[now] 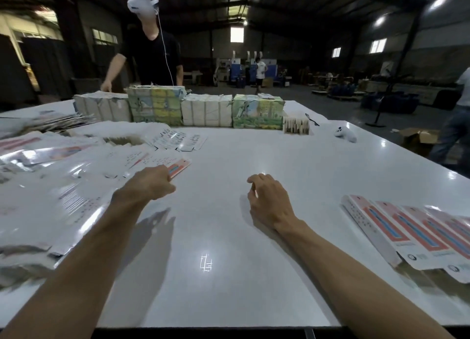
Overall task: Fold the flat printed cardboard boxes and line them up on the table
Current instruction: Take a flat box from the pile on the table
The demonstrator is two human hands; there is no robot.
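Observation:
A flat printed box, pink and blue on its face, lies at the edge of a spread of flat printed boxes on the left of the white table. My left hand reaches to it and its fingers grip the near end of that box. My right hand hovers over the table's middle with fingers loosely curled and holds nothing. Several folded pink boxes lie side by side in a row at the right.
Wrapped bundles of stock form a wall along the far edge, with a person in a headset standing behind them. A white controller and a small stack of card lie at the far right. The table's near edge runs along the bottom.

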